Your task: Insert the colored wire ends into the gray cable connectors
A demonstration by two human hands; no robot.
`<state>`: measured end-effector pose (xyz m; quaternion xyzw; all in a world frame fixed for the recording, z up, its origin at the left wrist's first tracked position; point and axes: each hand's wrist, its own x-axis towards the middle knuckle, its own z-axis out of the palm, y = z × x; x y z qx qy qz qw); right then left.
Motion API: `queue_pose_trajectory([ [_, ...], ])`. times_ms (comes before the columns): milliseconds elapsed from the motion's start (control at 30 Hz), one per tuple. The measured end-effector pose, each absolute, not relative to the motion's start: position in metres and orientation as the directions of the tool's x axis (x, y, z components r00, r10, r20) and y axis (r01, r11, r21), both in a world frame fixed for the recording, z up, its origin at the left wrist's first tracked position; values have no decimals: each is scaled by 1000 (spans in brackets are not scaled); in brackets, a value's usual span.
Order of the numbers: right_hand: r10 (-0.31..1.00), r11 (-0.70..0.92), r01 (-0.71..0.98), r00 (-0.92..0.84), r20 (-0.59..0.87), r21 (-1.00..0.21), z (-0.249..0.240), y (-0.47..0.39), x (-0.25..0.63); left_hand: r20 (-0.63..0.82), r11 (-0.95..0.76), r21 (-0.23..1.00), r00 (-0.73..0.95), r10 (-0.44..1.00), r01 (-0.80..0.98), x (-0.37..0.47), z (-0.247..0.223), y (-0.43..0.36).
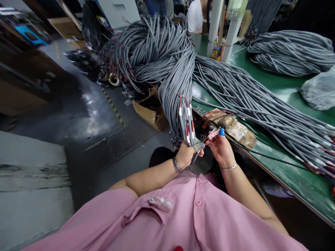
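Note:
My left hand (184,154) is closed around several grey cables (193,139), a cable end with a grey and yellow band among them. From that end, thin coloured wires (205,140) fan out towards my right hand (222,150). A blue finger cover (222,132) sits on a digit of the right hand, whose fingers are bent in a pinch. Between them show pale pinkish strips (214,133), too small to name. Just above my left hand, other cables carry white sleeves (187,138) and bared coloured wires.
A large heap of grey cable (154,48) hangs over the bench end. More cables (251,90) lie along the green bench (282,153), beside a taped block (235,129). An open carton (151,111) stands below. A person in white (195,15) is at the back.

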<state>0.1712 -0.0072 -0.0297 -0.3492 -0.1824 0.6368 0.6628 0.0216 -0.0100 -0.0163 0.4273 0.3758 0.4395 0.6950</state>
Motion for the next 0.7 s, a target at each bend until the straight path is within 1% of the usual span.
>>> queue_pose_trajectory([
  [167,973,-43,-696,133,-188,-717,-34,-5,173,-175,270,924,331,927,-270,21,-19,-10],
  [333,969,5,-708,177,-170,-706,-32,-4,172,-144,245,934,355,924,-259,22,-18,-11],
  [467,965,16,-699,198,-172,-715,-31,-3,170,-173,271,931,358,917,-244,25,-18,-10],
  [600,969,17,-693,190,-159,-721,-31,-4,169,-185,288,922,359,915,-257,28,-16,-8],
  [700,975,3,-711,158,-155,-703,-30,-5,168,-192,298,915,357,914,-272,29,-15,-8],
])
